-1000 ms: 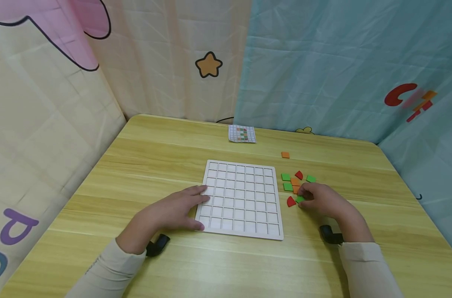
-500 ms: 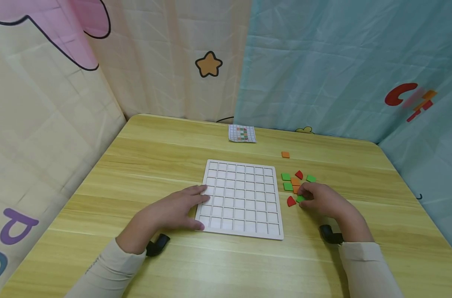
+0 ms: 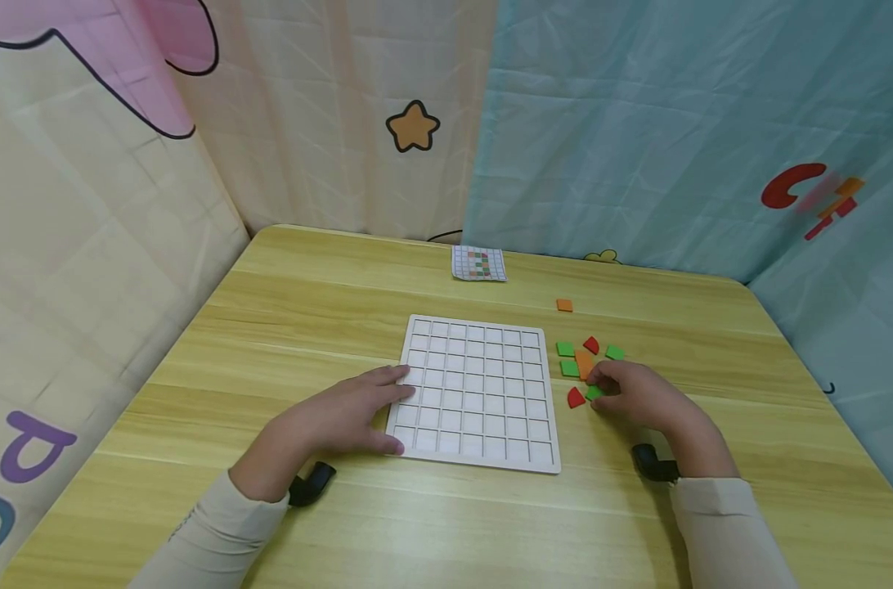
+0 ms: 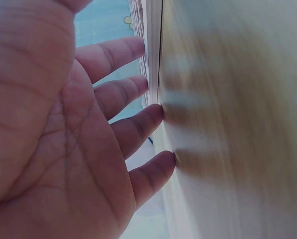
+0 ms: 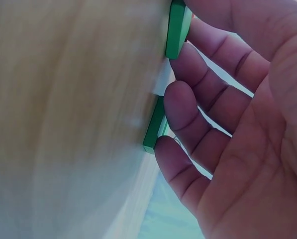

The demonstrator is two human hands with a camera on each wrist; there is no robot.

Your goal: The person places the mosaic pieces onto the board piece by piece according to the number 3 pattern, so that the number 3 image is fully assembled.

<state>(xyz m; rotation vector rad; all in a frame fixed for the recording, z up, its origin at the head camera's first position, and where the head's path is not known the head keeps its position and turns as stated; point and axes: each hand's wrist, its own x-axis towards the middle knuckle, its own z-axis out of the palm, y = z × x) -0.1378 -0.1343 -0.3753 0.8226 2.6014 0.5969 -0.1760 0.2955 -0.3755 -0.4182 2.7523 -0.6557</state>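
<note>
While the left hand (image 3: 343, 417) lies flat with its fingers spread on the near left corner of the white grid board (image 3: 476, 393), apparently to steady it on the table (image 3: 307, 294), the right hand (image 3: 630, 393) rests among the loose tiles just right of the board. Its fingers are gently bent over a green tile (image 3: 592, 393), their tips touching it, though a true pinch cannot be made out. A red tile (image 3: 575, 398) sits just beside it. A small pattern card (image 3: 478, 264) lies at the far edge, probably for reference.
</note>
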